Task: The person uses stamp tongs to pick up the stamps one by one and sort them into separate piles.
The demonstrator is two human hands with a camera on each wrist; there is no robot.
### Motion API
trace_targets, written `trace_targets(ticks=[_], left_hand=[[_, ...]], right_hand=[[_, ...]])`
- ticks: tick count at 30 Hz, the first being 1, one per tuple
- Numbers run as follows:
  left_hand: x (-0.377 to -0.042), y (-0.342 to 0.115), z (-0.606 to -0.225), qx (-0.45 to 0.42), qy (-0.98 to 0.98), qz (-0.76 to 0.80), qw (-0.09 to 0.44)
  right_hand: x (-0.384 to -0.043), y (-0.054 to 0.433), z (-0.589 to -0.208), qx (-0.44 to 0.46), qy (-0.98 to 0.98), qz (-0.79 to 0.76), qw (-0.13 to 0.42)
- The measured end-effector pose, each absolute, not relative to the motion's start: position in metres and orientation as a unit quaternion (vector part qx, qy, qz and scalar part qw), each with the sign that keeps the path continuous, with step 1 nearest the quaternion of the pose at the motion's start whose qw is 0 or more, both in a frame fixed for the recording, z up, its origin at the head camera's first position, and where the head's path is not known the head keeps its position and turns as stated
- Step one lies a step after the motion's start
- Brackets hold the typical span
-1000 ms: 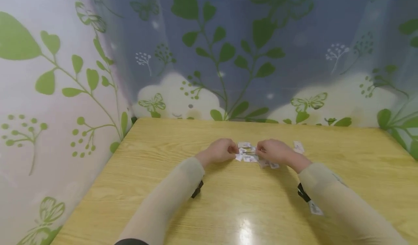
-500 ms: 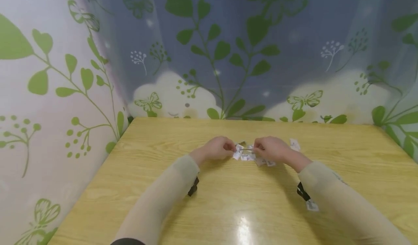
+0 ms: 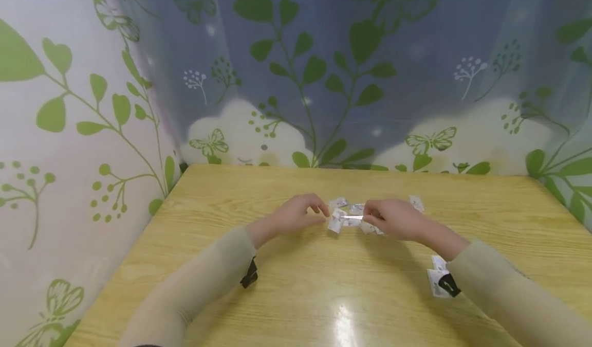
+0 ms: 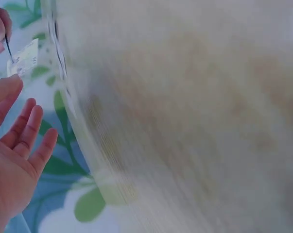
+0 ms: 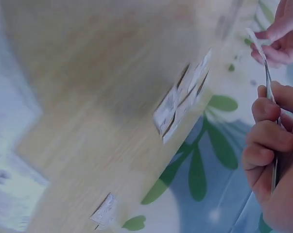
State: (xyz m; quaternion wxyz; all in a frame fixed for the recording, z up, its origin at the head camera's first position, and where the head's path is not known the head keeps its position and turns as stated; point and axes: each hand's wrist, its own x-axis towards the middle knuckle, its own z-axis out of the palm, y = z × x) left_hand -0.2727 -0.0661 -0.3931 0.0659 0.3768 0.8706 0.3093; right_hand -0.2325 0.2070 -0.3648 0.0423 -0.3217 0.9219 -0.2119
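My right hand (image 3: 399,219) grips slim silver tweezers (image 3: 353,217), its fingers curled round their shaft in the right wrist view. At the tweezers' tip is a small white printed paper square (image 3: 336,221), tilted up above the table in the left wrist view. Just left of this square is my left hand (image 3: 299,214), fingers spread and relaxed, a gap between thumb and forefinger. Its fingertips overlap the square's lower edge in the left wrist view. Several similar paper pieces (image 5: 178,99) lie grouped on the table beneath and behind the tweezers.
One more paper piece (image 3: 417,203) lies behind my right hand. Two others (image 3: 438,284) lie by my right wrist, partly covered by a black wrist strap (image 3: 448,285). The wooden table (image 3: 277,295) ends at a leaf-printed curtain (image 3: 296,79).
My left hand has loosened its pinch near the paper square and drawn slightly left, fingers opening. My right forearm has swung right, uncovering paper pieces near the wrist; the tweezers now show more plainly.
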Motion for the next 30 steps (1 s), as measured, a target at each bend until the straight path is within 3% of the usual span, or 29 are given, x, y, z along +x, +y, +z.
trace_targets(ticks=[7,14,30], left_hand=[[-0.238,-0.070,-0.385,0.429,0.855,0.271,0.112],[-0.225,-0.062,-0.393,0.453,0.842,0.245,0.161],[-0.225,-0.049,-0.403,0.460,0.851,0.205,0.151]], right_hand=[[-0.196,0.206,-0.371,-0.334,0.918,-0.213,0.036],[-0.189,0.206,-0.388,-0.328,0.925,-0.191,0.029],[-0.186,0.209,-0.394,-0.339,0.926,-0.165,0.027]])
